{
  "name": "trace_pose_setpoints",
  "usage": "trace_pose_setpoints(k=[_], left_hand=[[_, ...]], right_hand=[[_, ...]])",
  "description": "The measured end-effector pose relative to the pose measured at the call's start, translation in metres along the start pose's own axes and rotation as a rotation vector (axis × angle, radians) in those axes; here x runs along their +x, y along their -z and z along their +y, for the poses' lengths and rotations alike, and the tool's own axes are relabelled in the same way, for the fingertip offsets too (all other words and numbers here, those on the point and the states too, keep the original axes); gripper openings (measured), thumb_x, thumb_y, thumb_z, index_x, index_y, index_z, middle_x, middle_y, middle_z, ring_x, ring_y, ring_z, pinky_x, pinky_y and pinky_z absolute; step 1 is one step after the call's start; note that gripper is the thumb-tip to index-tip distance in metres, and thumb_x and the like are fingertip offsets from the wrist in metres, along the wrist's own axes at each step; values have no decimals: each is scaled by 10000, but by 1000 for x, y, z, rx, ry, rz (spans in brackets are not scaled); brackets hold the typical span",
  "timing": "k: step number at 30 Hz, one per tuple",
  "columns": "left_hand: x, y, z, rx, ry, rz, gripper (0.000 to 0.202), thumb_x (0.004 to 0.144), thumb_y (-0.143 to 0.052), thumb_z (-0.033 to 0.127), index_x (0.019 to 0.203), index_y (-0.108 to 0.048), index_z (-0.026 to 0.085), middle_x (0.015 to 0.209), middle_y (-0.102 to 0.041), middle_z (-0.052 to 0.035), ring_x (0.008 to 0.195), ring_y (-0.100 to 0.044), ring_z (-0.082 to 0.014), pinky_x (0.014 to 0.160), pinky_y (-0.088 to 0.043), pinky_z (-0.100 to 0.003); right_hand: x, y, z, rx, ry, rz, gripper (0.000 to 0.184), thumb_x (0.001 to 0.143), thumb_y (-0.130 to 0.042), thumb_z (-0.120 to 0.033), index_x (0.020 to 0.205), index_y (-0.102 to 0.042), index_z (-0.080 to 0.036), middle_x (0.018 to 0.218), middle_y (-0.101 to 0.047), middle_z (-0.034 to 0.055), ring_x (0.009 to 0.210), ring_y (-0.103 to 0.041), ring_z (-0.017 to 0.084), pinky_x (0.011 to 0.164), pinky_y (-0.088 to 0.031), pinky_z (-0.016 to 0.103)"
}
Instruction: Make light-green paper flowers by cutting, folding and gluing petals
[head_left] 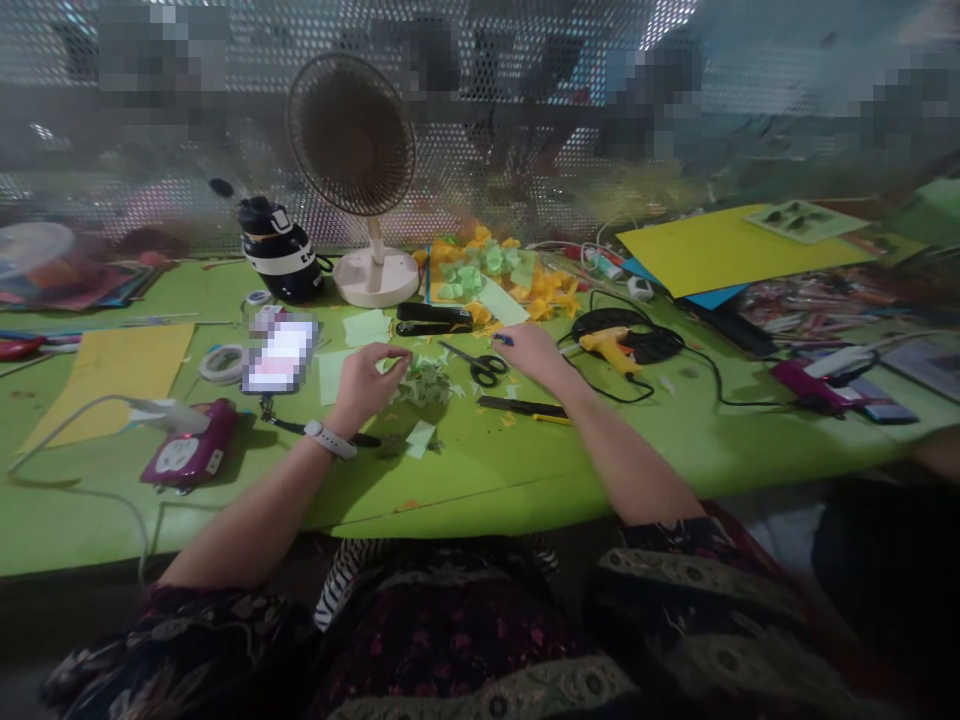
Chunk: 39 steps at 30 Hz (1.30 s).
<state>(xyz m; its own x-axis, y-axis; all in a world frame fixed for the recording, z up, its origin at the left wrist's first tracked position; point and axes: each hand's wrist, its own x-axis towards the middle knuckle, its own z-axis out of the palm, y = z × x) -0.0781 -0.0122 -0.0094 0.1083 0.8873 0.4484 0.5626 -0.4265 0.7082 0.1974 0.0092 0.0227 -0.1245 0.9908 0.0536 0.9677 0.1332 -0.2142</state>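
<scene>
My left hand (369,382), with a white watch on the wrist, pinches a small pale green paper piece (388,364) just left of a folded pale green paper flower (425,383) on the green table (465,470). My right hand (527,352) reaches further out, its fingers closed on a small dark blue object (502,340) that I cannot make out. Black-handled scissors (480,364) lie between the two hands. A black craft knife (523,406) lies under my right forearm.
A white desk fan (352,170) stands behind, with a pile of yellow and green paper flowers (495,270), a black stapler (433,318), a yellow glue gun (609,347), tape rolls (223,363), a phone (281,355), yellow sheets (720,250) and a dark bottle (279,250).
</scene>
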Motion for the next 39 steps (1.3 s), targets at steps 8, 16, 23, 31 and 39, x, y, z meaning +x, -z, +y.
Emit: trace_pose_setpoints(k=[8, 16, 23, 31, 39], left_hand=[[6, 13, 3, -14, 10, -1, 196, 819, -683, 355, 861, -776, 187, 888, -790, -83, 814, -726, -228, 762, -578, -359], [12, 30, -1, 185, 46, -192, 153, 805, -669, 298, 841, -777, 197, 859, -786, -89, 743, -701, -243, 681, -548, -372], [10, 15, -18, 250, -21, -131, 281, 722, -769, 318, 969, -706, 201, 933, -758, -95, 804, -676, -232, 702, -543, -354], [3, 1, -25, 305, -51, -142, 318, 715, -714, 197, 1027, -656, 217, 825, -746, -59, 743, -669, -225, 600, -484, -310], [4, 0, -26, 294, -51, -182, 340, 706, -686, 132, 1030, -696, 236, 857, -759, -46, 779, -687, -237, 662, -513, -332]], right_hand=[[-10, 13, -7, 81, 40, 187, 254, 928, -537, -302, 915, -760, -182, 817, -746, 88, 723, -637, 229, 613, -388, 295], [-24, 4, -33, 103, 156, -88, 205, 912, -614, -330, 999, -753, -208, 896, -748, 80, 798, -664, 243, 660, -427, 311], [-23, -14, -39, 249, 174, 32, 402, 879, -667, -291, 1263, -654, -176, 1040, -738, 104, 823, -678, 230, 729, -501, 341], [-17, -3, -21, 188, 134, 194, 255, 916, -585, -271, 1098, -729, -165, 1039, -753, 104, 877, -690, 237, 748, -502, 343], [-15, 3, -14, 88, 104, 105, 231, 908, -613, -294, 1037, -755, -167, 1004, -767, 105, 866, -694, 245, 695, -480, 321]])
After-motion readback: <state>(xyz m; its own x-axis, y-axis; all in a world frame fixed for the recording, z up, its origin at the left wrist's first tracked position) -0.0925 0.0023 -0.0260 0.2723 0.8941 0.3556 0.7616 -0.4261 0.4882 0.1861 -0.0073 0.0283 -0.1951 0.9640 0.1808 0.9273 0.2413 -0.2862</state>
